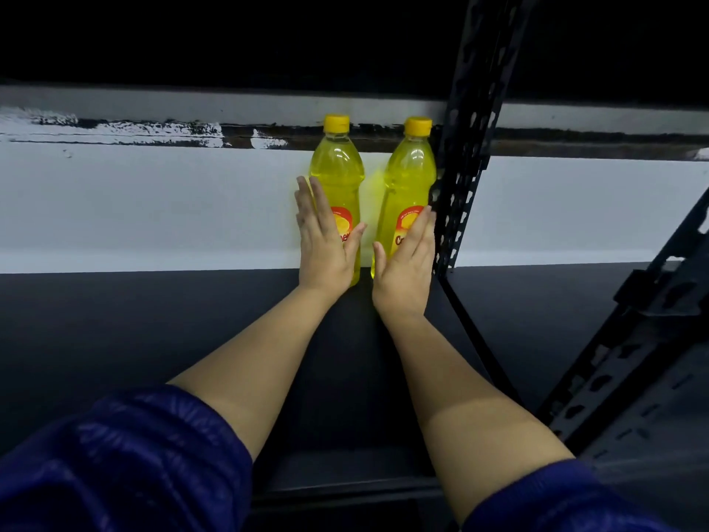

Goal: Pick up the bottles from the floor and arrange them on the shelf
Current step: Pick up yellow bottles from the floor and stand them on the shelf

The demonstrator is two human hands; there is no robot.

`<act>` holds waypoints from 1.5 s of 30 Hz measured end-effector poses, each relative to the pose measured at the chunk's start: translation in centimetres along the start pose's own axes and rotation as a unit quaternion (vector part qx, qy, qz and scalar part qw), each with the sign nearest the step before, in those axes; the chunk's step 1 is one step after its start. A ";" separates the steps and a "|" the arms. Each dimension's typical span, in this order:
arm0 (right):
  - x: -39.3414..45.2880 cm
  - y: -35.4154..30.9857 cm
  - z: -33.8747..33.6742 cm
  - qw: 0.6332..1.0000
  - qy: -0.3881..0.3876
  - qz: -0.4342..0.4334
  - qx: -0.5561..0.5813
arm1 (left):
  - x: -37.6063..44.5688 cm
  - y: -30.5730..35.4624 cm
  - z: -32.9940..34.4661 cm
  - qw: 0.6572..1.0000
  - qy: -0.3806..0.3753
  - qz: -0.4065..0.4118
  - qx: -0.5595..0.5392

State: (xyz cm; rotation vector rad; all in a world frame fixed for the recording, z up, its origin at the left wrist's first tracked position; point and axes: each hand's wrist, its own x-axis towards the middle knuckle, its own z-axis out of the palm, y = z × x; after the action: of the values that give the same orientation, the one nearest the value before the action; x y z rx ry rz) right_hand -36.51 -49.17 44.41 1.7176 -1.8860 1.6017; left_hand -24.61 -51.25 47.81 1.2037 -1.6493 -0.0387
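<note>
Two bottles stand upright at the back of a dark shelf (153, 339), side by side with a narrow gap between them. Both hold clear yellow liquid, have yellow caps and a red-and-yellow label low on the body.

The left bottle (341, 174) sits in front of the pale wall (134, 209). The right bottle (412, 178) stands just beside the black perforated upright (466, 147) of the rack; whether it touches the post cannot be told.

Left hand (324, 243): fingers straight and together, flat against the left side and front of the left bottle, thumb spread out to the right across the label. No curl round the bottle.

Right hand (404, 270): fingers straight and together, laid against the right side of the right bottle, fingertips near the upright, thumb spread to the left by the bottle's base. Flat too, no grip.

Both forearms reach forward over the shelf from dark blue sleeves (126, 458) pushed up past the wrists.

The wall behind carries a dark band with scuffed white paint (126, 126) running level with the bottle necks. Above it, the underside of the next shelf level is black and shows no detail. A second perforated rack post (629, 359) slants across the lower right, out of focus.
</note>
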 end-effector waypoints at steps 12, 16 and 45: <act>0.1 0.0 -1.8 0.996 -0.006 0.055 0.070 | -2.5 -0.7 -1.1 0.995 -0.062 -0.024 -0.080; 0.4 0.0 -1.7 0.995 -0.015 0.071 0.068 | -2.4 -0.6 -0.9 0.996 -0.049 -0.019 -0.073; -7.3 -4.2 -14.3 0.925 -0.344 -0.010 -0.159 | -11.7 4.6 -16.2 0.894 -0.281 -0.127 0.326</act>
State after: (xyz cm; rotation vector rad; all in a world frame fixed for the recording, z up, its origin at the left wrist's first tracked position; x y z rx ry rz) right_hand -38.23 -33.08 48.04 2.3025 -2.2192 0.6362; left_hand -16.36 -32.56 49.47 2.0659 -2.0710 0.0079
